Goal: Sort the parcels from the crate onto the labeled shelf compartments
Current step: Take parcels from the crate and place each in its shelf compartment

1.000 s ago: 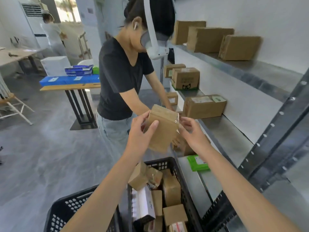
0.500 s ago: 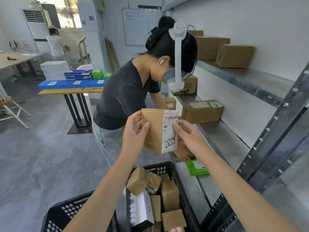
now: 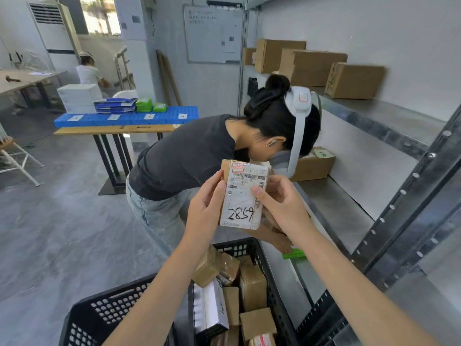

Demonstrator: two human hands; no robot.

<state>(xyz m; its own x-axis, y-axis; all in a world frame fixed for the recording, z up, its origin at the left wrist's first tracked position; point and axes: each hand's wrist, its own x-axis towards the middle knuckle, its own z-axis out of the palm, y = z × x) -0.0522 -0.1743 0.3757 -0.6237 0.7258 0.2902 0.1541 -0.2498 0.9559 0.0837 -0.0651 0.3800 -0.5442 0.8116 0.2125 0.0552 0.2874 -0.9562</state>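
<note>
Both hands, left hand (image 3: 205, 210) and right hand (image 3: 282, 204), clamp the parcel (image 3: 243, 194) upright, long axis vertical, label facing the camera.

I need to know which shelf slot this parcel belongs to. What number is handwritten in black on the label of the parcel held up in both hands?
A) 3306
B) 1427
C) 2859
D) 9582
C: the parcel, gripped between the left hand and the right hand, faces the camera, and the lower part of its white label reads 2859 in black marker.
</note>
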